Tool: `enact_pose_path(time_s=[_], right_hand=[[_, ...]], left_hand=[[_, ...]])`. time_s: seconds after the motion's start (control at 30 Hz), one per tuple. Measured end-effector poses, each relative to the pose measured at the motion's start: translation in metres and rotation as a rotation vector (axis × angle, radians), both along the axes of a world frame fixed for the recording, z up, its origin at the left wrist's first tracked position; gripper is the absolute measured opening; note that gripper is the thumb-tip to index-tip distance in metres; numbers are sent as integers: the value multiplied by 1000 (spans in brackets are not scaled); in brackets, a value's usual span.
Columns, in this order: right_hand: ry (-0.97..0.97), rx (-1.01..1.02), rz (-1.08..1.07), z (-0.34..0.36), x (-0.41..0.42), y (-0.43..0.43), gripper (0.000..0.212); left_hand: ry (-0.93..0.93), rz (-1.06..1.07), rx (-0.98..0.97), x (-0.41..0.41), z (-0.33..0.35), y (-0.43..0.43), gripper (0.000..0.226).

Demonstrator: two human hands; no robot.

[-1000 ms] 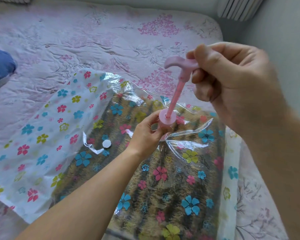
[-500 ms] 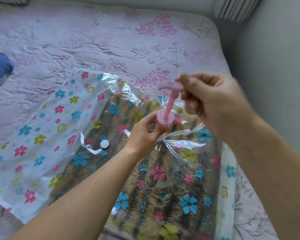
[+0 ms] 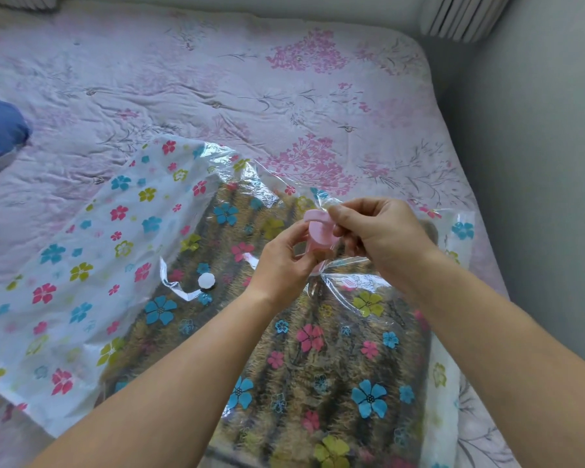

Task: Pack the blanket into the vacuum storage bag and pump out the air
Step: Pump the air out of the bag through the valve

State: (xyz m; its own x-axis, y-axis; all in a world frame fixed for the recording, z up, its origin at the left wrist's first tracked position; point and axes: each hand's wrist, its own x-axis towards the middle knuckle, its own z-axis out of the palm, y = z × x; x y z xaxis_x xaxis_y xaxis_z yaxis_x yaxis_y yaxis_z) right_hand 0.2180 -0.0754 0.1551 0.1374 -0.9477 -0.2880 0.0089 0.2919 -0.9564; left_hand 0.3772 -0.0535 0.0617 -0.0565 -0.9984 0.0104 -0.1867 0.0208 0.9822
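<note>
Pumping air out | left hand fingers gripping pink pump barrel, likely steadying it on the valve | right hand fingers clenching the handle, plunger sitting low | blanket lying inside vacuum bag on bed

Both our bare forearms come in from below and converge toward the middle. Our left hand curls round the body of the pink pump, with the thumb up along its near side. Our right hand, back of the hand upward, grips the pump's top handle between the thumb and bent fingers. The two hands sit just beside each other.
</note>
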Motion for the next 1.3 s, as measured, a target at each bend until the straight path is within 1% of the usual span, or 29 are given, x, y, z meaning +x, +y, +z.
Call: enact_pose_path(time_s=[0.07, 0.2, 0.27, 0.3, 0.37, 0.47, 0.53, 0.63, 0.73, 0.83, 0.9, 0.97, 1.03, 1.13, 1.2, 1.3], right_hand=[[-60, -61, 1, 20, -1, 1, 11], [-351, -234, 39, 71, -8, 2, 12], [-422, -292, 81, 81, -10, 2, 11], [-415, -295, 97, 78, -9, 2, 10], [-326, -238, 77, 58, -3, 2, 10], [-149, -30, -8, 14, 5, 2, 13], [-101, 57, -33, -5, 7, 2, 10], [-83, 46, -40, -8, 6, 1, 9], [-157, -58, -19, 20, 2, 4, 12], [-351, -213, 36, 62, -4, 7, 15], [-439, -297, 80, 79, -9, 7, 17], [-461, -297, 104, 76, -10, 8, 17], [-368, -235, 65, 52, -7, 8, 12], [-136, -65, -38, 5, 2, 9, 11], [-64, 15, -45, -12, 4, 8, 13], [19, -35, 0, -4, 3, 6, 15]], left_hand=[[7, -5, -18, -1, 1, 0, 36], [6, -9, 1, 0, 2, 1, 41], [-1, -9, 10, -1, 2, 1, 42], [3, -6, 13, -1, 2, 1, 41], [19, 1, 12, -1, 2, 2, 40], [30, 10, 19, 0, 1, 1, 38], [32, 10, 28, 0, -1, 0, 34], [30, 13, 19, 1, 0, 0, 33], [25, 2, -2, 0, 3, 2, 40], [10, -7, 4, 0, 3, 2, 41], [2, -10, 3, -1, 2, 2, 43], [14, -12, 10, -2, 2, 1, 42], [33, -9, 11, -3, 2, 2, 41], [37, 10, 27, -3, 2, 4, 33], [31, 13, 33, -2, 1, 4, 26], [25, 13, 26, -2, 4, 3, 28]])
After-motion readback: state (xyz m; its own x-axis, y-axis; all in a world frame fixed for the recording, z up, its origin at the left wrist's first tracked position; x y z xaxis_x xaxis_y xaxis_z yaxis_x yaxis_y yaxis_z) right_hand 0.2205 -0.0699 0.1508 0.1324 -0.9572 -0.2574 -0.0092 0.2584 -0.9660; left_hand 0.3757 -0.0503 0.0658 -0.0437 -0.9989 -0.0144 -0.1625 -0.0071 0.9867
